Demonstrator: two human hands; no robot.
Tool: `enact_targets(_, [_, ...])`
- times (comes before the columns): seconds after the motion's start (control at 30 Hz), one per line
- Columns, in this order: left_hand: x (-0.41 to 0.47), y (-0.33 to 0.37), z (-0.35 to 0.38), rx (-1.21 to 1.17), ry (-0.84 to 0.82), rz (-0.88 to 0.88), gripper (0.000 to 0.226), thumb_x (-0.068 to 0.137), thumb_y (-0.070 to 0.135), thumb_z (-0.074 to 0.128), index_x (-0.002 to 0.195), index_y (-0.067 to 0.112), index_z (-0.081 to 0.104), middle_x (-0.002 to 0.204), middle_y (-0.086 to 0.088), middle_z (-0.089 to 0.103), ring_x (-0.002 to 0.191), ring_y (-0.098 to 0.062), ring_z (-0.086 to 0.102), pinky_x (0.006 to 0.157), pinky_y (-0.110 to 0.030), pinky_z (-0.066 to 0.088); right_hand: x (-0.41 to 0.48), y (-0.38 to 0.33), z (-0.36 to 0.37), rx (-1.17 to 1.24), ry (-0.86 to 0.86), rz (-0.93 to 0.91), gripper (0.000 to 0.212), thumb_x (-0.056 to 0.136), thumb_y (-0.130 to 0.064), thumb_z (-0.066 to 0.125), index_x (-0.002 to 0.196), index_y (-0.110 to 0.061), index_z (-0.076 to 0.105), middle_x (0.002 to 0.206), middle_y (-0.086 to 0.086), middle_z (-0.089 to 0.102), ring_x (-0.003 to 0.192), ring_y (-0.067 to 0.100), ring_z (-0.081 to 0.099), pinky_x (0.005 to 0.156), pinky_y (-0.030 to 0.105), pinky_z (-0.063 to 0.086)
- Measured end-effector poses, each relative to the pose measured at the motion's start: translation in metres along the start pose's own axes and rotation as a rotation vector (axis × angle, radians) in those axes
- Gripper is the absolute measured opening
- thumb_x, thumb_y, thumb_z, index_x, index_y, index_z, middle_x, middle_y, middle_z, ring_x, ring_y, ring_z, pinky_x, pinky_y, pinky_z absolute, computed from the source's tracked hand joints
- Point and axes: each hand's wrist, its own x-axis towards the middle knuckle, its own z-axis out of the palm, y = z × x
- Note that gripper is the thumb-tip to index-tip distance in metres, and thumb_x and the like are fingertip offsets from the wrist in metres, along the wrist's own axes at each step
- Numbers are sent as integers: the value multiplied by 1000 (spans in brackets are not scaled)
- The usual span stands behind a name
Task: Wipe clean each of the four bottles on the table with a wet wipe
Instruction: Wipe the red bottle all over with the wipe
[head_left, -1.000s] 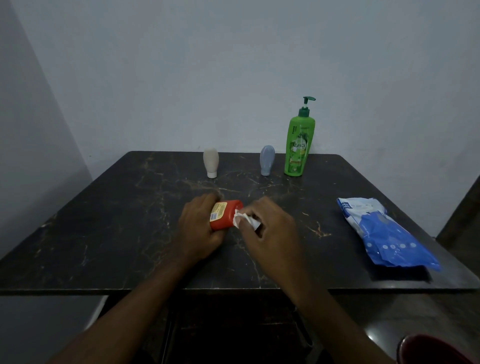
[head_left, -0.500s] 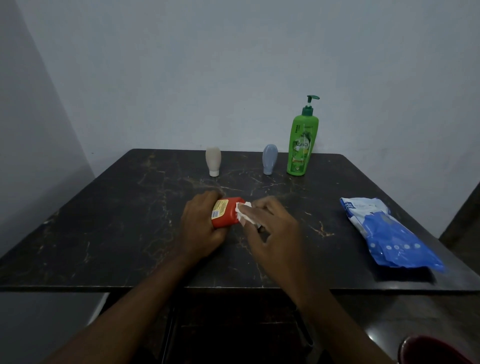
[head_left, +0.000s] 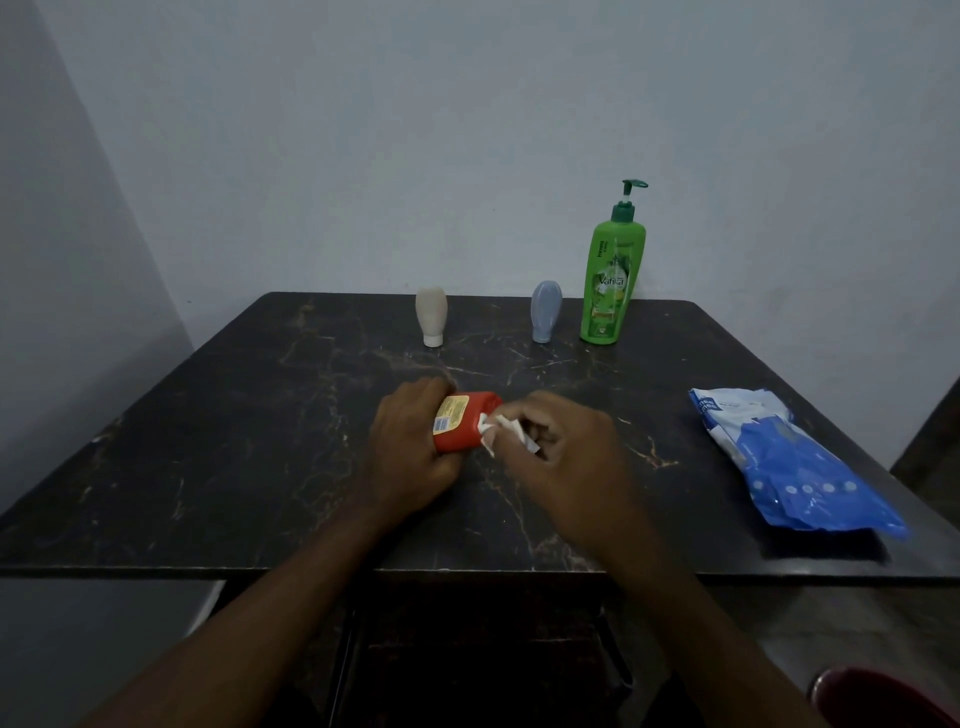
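Four bottles are on the dark marbled table (head_left: 234, 415), and one of them, a red bottle (head_left: 465, 421) with a yellow label, lies on its side near the middle, close to the person. The left hand (head_left: 410, 452) grips it from the left, fingers curled over the top and thumb underneath. The right hand (head_left: 566, 457) has its fingers bunched around a crumpled white wet wipe (head_left: 506, 434), which it presses against the bottle's right end.

Along the far edge stand the other three, all upright and apart from one another: a beige squeeze bottle (head_left: 431, 316) resting on its white cap, a grey-blue squeeze bottle (head_left: 545, 310) to its right, also cap down, and just beside that a tall green pump bottle (head_left: 610, 280).

Off to the right, well clear of the hands, a blue and white wipes pack (head_left: 789, 462) lies flat near the table's edge. Something dark red and rounded (head_left: 883, 699) shows below the table at the lower right; I cannot tell what it is.
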Motion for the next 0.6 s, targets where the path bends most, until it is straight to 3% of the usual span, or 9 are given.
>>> enact_targets(0.27, [1,0,1,37,-17,13,61,67,47,74,117,16,61,108,-4,67,98,-16,60,87,-48,54,15,0,1,37,116,125,3,89,-26,68,92,-25,67,79,-23,58,82,-5,62,66,5,47])
enact_targets(0.47, [1,0,1,29,-21,3,64,65,45,76,120,15,60,109,-5,67,99,-19,60,87,-49,53,-7,-9,16,138,119,213,7,90,-29,67,83,-26,66,75,-10,67,70,3,66,56,15,51])
enact_targets(0.6, [1,2,1,40,-37,28,61,66,44,76,119,16,61,109,-4,68,100,-19,61,88,-48,53,9,-3,13,66,227,277,5,90,-21,64,87,-21,68,81,-10,67,74,0,64,56,8,45])
